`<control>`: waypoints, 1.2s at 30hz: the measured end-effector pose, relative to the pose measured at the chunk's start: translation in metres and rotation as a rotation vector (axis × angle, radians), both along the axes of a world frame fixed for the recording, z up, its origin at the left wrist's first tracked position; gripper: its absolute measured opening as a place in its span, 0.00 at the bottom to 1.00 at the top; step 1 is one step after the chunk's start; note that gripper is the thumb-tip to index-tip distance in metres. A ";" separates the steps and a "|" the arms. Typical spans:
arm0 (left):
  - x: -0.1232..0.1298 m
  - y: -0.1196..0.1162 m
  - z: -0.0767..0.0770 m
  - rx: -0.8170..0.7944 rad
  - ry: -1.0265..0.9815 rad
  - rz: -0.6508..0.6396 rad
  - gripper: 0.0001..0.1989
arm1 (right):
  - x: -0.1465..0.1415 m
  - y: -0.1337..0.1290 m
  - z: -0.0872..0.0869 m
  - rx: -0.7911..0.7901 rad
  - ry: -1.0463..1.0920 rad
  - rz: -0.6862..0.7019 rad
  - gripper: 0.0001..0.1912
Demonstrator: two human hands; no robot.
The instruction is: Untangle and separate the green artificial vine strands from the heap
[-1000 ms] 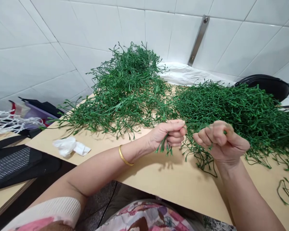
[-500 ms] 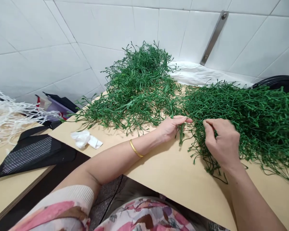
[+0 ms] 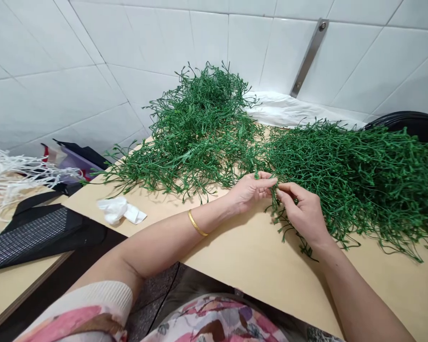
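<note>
My left hand (image 3: pixel 250 192), with a gold bangle (image 3: pixel 197 223) on its wrist, is closed around a small bunch of green plastic stems (image 3: pixel 274 194). Thumb and fingers of my right hand (image 3: pixel 305 212) pinch together at the right side of that bunch; the tips are close to my left fingers, and the strand between them is partly hidden. Behind both hands, a tangled heap of green stems (image 3: pixel 196 123) rises on the left. A second, broad heap of the same stems (image 3: pixel 364 175) spreads out on the right, partly behind my right hand.
A crumpled white tissue (image 3: pixel 119 210) lies on the tan table (image 3: pixel 228 259). White strands (image 3: pixel 17 175) and a black mesh piece (image 3: pixel 35 235) are on another surface at left. White cloth (image 3: pixel 288 109) lies along the tiled wall, where a metal strip (image 3: pixel 309 59) is fixed.
My right hand has moved left, from beside the right heap to the bunch at my left fingers. My left hand keeps its hold. The view has shifted slightly.
</note>
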State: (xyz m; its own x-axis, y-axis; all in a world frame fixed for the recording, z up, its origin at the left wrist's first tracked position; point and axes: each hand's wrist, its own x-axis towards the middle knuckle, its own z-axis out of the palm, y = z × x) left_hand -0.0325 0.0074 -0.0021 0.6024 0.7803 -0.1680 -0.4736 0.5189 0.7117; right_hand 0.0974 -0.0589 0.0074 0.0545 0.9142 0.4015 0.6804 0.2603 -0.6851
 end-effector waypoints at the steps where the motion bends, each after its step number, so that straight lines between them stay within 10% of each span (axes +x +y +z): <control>1: 0.000 -0.001 0.000 -0.023 0.000 0.001 0.13 | -0.001 -0.001 -0.001 0.016 -0.003 -0.027 0.09; 12: -0.003 0.000 0.004 0.057 0.176 0.058 0.11 | 0.002 -0.001 0.002 0.165 -0.060 -0.022 0.06; 19: -0.003 -0.001 0.001 0.163 0.211 0.008 0.10 | 0.004 0.003 -0.001 -0.087 -0.012 0.057 0.09; 36: -0.003 -0.006 0.009 0.083 0.114 -0.072 0.11 | 0.002 0.004 -0.001 -0.057 -0.078 0.074 0.07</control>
